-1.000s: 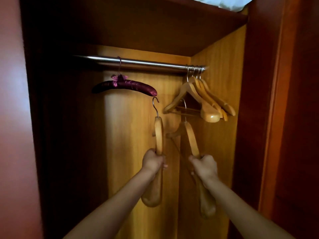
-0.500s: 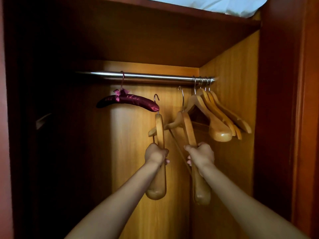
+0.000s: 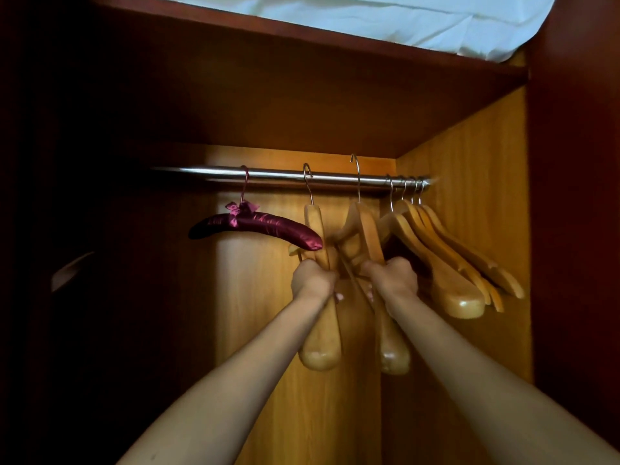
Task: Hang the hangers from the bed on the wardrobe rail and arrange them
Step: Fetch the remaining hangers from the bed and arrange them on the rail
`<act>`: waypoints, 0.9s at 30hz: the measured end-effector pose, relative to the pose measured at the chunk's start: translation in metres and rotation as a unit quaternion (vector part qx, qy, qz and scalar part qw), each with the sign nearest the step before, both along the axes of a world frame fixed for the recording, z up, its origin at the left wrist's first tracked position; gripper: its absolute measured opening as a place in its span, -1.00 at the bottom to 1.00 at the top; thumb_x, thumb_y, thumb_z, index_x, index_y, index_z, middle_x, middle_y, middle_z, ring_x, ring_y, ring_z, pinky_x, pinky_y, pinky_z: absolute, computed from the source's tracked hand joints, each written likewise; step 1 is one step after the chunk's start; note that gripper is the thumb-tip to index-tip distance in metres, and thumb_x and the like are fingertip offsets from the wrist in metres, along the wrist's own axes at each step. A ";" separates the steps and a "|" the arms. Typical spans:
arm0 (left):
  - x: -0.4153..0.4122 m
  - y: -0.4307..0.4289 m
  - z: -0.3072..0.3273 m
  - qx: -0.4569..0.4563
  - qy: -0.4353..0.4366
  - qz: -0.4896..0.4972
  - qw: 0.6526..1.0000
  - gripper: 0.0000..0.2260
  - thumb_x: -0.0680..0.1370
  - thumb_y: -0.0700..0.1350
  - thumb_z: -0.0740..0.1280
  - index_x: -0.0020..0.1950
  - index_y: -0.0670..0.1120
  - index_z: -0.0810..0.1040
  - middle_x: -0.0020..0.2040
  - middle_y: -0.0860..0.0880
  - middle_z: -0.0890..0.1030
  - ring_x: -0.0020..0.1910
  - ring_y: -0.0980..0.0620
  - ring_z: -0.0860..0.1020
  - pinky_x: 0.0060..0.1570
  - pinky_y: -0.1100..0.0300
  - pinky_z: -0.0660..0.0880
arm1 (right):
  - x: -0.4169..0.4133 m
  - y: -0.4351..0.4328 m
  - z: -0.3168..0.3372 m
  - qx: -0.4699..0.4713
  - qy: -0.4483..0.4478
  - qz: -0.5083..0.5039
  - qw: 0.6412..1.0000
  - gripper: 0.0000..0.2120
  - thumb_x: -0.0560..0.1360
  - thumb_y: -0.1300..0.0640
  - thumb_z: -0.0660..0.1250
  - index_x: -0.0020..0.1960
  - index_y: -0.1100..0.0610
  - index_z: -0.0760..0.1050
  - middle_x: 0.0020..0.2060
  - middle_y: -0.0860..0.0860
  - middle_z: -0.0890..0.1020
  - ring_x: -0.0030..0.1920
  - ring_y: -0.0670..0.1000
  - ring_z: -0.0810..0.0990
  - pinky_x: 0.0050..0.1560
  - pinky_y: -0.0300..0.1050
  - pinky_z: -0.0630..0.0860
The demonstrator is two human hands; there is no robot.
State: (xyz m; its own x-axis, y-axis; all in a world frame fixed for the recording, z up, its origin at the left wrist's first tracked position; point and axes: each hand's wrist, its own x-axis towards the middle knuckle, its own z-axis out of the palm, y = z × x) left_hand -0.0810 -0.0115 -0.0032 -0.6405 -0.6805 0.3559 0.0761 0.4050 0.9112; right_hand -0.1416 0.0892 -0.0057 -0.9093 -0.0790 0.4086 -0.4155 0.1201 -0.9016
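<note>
A chrome wardrobe rail (image 3: pixel 275 174) runs across the wardrobe's upper middle. My left hand (image 3: pixel 312 278) grips a wooden hanger (image 3: pixel 322 344) whose hook sits at rail height, over the rail. My right hand (image 3: pixel 391 278) grips a second wooden hanger (image 3: pixel 394 350); its hook rises a little above the rail. A maroon satin padded hanger (image 3: pixel 258 226) hangs on the rail to the left. Several wooden hangers (image 3: pixel 449 263) hang bunched at the rail's right end.
A dark wooden shelf (image 3: pixel 302 95) spans above the rail, with white bedding (image 3: pixel 369 18) lying on top of it. The wardrobe's right side wall (image 3: pixel 469 203) stands close to the bunched hangers. The left part of the wardrobe is dark.
Both hands have lifted their wooden hangers upward; the hooks rose from below the rail to rail height, and the view has moved closer in.
</note>
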 end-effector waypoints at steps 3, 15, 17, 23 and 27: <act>0.001 -0.001 0.008 0.015 0.014 -0.012 1.000 -0.84 0.54 -0.24 0.29 -0.24 -0.14 0.41 -0.62 -0.07 0.53 -0.39 -0.20 0.57 -0.02 -0.18 0.60 | 0.000 -0.003 0.007 0.000 0.008 0.007 1.000 -0.75 0.48 -0.01 0.33 -0.10 0.20 0.57 -0.38 0.05 0.59 -0.45 -0.02 0.55 -0.44 -0.23 0.34; 0.002 0.002 0.052 0.019 0.001 -0.067 0.998 -0.82 0.53 -0.24 0.34 0.11 -0.24 0.47 -0.25 -0.17 0.55 -0.35 -0.16 0.57 0.03 -0.13 0.60 | -0.004 -0.006 0.044 0.009 -0.008 0.057 0.998 -0.79 0.45 0.09 0.41 -0.26 0.12 0.42 -0.41 0.03 0.54 -0.46 -0.03 0.49 -0.43 -0.20 0.41; 0.004 0.002 0.057 0.030 -0.005 -0.081 0.996 -0.82 0.52 -0.26 0.34 0.10 -0.25 0.46 -0.27 -0.17 0.54 -0.44 -0.12 0.56 -0.04 -0.06 0.62 | -0.008 -0.006 0.049 0.004 -0.027 0.064 0.998 -0.83 0.44 0.11 0.42 -0.13 0.19 0.48 -0.31 0.12 0.62 -0.43 0.05 0.55 -0.29 -0.09 0.58; 0.013 0.003 0.071 0.054 -0.031 -0.125 0.990 -0.73 0.57 -0.29 0.27 0.26 -0.27 0.43 -0.16 -0.22 0.54 -0.68 0.06 0.50 -0.50 0.21 0.55 | -0.023 -0.007 0.053 0.007 -0.045 0.064 0.997 -0.86 0.47 0.16 0.39 -0.17 0.21 0.48 -0.23 0.19 0.64 -0.31 0.14 0.60 -0.07 0.05 0.62; 0.014 0.003 0.074 0.066 -0.010 -0.149 0.986 -0.75 0.58 -0.30 0.25 0.25 -0.29 0.45 -0.29 -0.16 0.49 -0.71 0.07 0.48 -0.58 0.23 0.52 | -0.026 -0.007 0.056 0.026 -0.074 0.079 0.994 -0.88 0.48 0.21 0.37 -0.08 0.26 0.48 -0.24 0.18 0.59 -0.38 0.09 0.55 -0.40 -0.08 0.50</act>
State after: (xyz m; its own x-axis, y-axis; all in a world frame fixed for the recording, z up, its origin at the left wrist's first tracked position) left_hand -0.0670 -0.0083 0.0708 -0.8259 -0.4996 0.2613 0.1548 0.2448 0.9571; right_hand -0.1672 0.0819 0.0507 -0.9337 -0.2440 0.2619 -0.2955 0.1125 -0.9487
